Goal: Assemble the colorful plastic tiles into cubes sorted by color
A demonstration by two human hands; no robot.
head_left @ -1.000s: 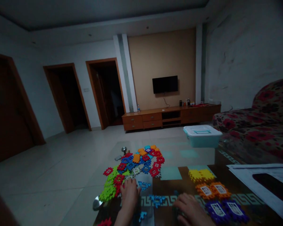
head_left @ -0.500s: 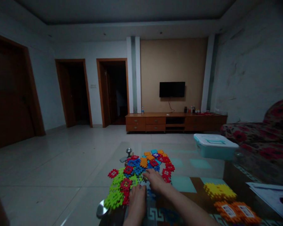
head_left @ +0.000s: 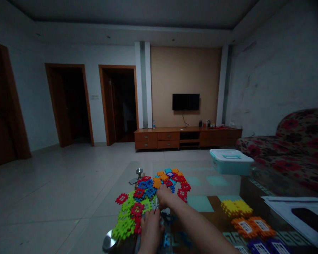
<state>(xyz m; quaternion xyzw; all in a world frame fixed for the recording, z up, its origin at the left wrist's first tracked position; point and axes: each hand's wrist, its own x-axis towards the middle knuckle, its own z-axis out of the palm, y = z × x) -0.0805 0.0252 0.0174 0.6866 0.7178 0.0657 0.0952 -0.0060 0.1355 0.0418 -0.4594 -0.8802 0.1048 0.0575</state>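
A heap of flat plastic interlocking pieces point(head_left: 153, 192) in red, blue, green and orange lies on the glass table point(head_left: 201, 183). My right hand point(head_left: 164, 195) reaches forward into the heap, fingers curled on its near side; what they hold is hidden. My left hand point(head_left: 151, 225) rests closed at the near edge of the heap, by green and red pieces point(head_left: 127, 218). Yellow joined pieces point(head_left: 236, 207), orange ones point(head_left: 251, 227) and purple ones point(head_left: 265, 246) sit in a row at the right.
A teal lidded box point(head_left: 230, 161) stands on the table's far right. White paper with a dark phone point(head_left: 302, 215) lies at the right. A flowered sofa point(head_left: 294, 148) runs along the right; a TV cabinet point(head_left: 187, 137) stands against the far wall.
My right hand came from the table's near edge forward into the heap of pieces. My left hand stayed at the heap's near side. The camera lifted and turned a little.
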